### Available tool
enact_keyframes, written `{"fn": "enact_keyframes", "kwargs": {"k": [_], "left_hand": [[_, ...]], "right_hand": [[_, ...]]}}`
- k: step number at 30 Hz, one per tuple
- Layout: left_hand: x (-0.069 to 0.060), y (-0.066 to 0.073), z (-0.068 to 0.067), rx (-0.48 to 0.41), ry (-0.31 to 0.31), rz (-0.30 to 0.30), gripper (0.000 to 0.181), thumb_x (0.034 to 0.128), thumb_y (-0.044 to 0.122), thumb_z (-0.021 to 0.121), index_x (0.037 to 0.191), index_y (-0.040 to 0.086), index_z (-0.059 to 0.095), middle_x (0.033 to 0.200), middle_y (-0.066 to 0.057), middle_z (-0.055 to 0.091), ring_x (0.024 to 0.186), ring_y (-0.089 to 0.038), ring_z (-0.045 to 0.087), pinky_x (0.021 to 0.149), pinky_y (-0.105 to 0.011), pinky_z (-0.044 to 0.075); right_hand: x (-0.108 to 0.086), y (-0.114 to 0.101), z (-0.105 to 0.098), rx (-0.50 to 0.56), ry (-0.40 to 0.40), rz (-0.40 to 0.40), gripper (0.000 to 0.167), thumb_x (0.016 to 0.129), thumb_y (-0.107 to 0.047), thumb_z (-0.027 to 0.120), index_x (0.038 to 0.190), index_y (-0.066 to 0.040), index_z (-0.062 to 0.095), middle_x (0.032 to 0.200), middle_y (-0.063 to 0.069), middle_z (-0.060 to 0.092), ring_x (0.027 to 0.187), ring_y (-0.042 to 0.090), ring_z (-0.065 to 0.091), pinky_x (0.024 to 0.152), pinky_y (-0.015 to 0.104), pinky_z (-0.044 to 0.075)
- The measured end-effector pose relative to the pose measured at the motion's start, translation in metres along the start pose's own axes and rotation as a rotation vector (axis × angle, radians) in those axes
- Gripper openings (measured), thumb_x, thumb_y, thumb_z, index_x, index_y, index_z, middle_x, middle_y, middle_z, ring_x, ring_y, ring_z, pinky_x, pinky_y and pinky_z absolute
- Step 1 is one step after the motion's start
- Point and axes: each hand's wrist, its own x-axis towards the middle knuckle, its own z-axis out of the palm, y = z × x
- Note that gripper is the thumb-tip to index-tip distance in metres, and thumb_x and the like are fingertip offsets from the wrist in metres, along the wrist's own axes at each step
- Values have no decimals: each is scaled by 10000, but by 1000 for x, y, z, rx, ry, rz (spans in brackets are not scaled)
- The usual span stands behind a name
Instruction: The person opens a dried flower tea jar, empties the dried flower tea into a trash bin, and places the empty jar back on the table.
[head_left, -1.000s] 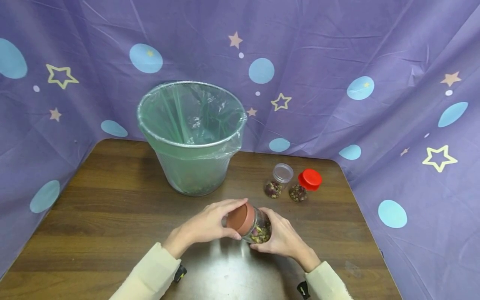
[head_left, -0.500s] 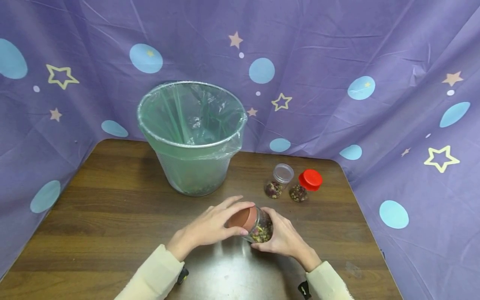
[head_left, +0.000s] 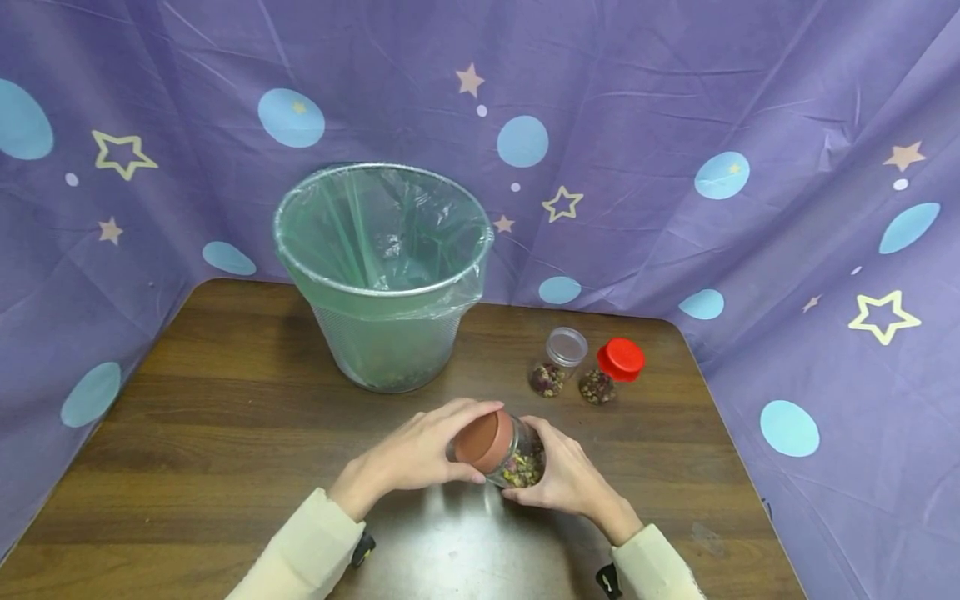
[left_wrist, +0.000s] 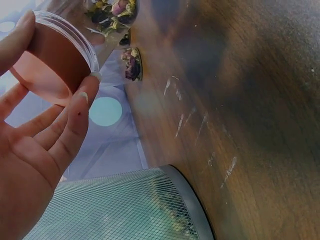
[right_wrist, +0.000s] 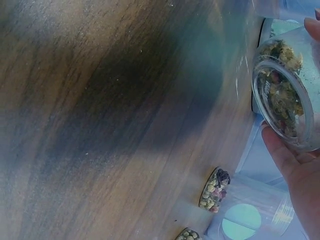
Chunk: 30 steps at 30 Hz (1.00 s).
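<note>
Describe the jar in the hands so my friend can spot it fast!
Find the big bin with a green liner on the wooden table. In front of it, slightly right, the left hand and right hand hold a tilted jar. Its brown lid sets it apart from the red-lidded jar and clear-lidded jar nearby.

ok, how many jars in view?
3. Brown-lidded jar: held tilted by left hand and right hand. Clear-lidded jar and red-lidded jar: side by side on the table, right of the bin in the head view. Any behind the bin would be hidden.
</note>
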Motion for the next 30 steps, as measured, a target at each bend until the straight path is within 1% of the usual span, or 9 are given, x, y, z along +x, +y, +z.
{"fn": "enact_keyframes", "kwargs": {"k": [5,8,12,15,21,30], "left_hand": [[0,2,1,-5,3,-23,881,777,470,793,1522,308,353,1403,-18,548,1171,-181,620,948,-401,536],[0,3,1,-9,21,-30,875,769,476,799,1512,283,380,1360,-22,576,1135,-174,631,922,-392,543],[1,3,2,-8,49,-36,864,759,511,797,1495,281,409,1306,-11,606,1085,-153,641,883,-354,547],[1,3,2,-13,57,-38,862,755,548,786,1490,284,420,1283,-1,616,1062,-136,641,865,-329,545],[2,3,3,-34,69,-41,865,741,554,795,1479,277,440,1260,0,623,1057,-125,633,876,-329,543],[2,4,6,-52,116,-59,848,737,555,800,1464,274,466,1210,18,627,1030,-99,611,876,-329,539]], "right_hand": [[-1,0,0,1,-3,7,951,552,-425,914,1350,-113,500,1205,38,657,1035,161,646,859,357,559],[-1,0,-1,0,3,6,952,551,-423,913,1350,-109,501,1202,36,657,1032,161,644,855,354,559],[-2,0,-1,0,10,3,952,553,-421,911,1352,-103,502,1194,30,658,1025,155,643,845,349,559],[-2,0,-1,0,13,-1,952,554,-418,912,1353,-101,502,1194,29,657,1026,154,642,844,348,559],[-3,0,-1,2,17,-7,960,551,-408,918,1357,-101,496,1199,34,654,1028,152,641,845,343,560],[-3,1,-1,0,30,-13,959,539,-405,922,1351,-125,495,1193,24,657,1020,135,639,845,337,562]]}}
